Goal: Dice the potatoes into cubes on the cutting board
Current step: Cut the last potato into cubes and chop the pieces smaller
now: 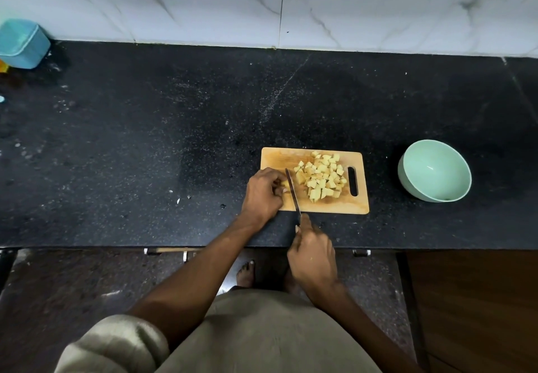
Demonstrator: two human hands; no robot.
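You stand at a dark speckled desk point(145, 139) below a marble-patterned wall, a pale green bowl point(434, 170) resting well apart at three o'clock from the wooden cutting board point(361, 203). The board lies with its long axis running nine to three, its handle slot at the three o'clock end. A heap of diced potato cubes point(321, 176) covers the board's right half. Your left hand point(263, 193) sits on the board's nine o'clock edge, fingers curled and pinching the last small potato piece point(284, 184), mostly hidden beneath them. Your right hand point(313, 251), at six o'clock off the board's near edge, grips the handle of a knife point(292, 190) with the forefinger laid along its spine. The blade points toward eleven o'clock, its edge just beside your left fingertips, between them and the heap. The remaining piece lies at nine o'clock from the blade, so the coming cut likely falls right against those fingertips; the left hand is nearer it.
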